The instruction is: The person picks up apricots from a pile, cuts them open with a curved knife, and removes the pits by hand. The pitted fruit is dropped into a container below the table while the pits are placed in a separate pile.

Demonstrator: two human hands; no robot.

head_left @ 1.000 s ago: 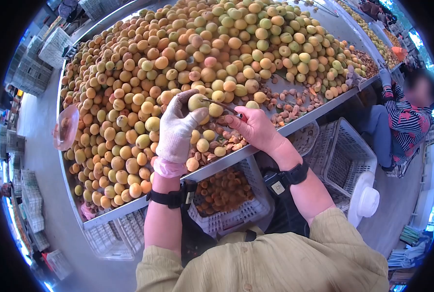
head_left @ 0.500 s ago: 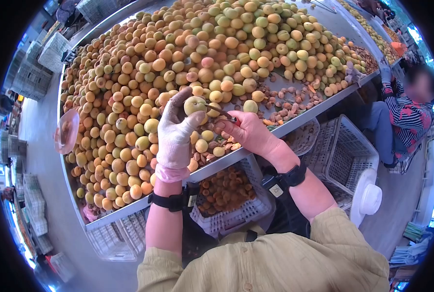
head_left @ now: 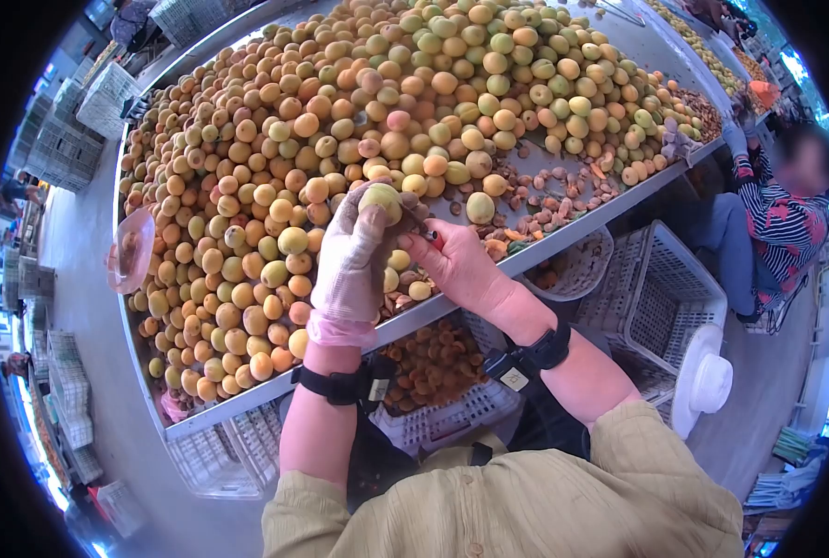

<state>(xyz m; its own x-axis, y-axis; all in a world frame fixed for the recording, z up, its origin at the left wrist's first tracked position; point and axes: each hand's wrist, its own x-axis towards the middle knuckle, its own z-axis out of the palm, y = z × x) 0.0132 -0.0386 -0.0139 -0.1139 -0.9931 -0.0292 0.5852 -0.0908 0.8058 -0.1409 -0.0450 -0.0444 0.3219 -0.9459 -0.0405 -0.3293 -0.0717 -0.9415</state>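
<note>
My left hand, in a whitish glove, is closed around a yellow-green apricot above the table's front edge. My right hand is bare and grips the red handle of a small knife. Its blade points at the apricot and is mostly hidden behind the fingers of the gloved hand. Behind both hands a large heap of orange and green apricots covers the metal table. Loose stones and scraps lie on the table to the right of my hands.
Below the table edge, a crate holds apricot halves. More plastic crates stand to the right, with a white hat beside them. A co-worker sits at the far right. A clear plastic scoop-like container sits at the left rim.
Both hands have come closer together. My left hand has shifted slightly right and turned the apricot; the knife blade, visible against the fruit before, is now mostly hidden.
</note>
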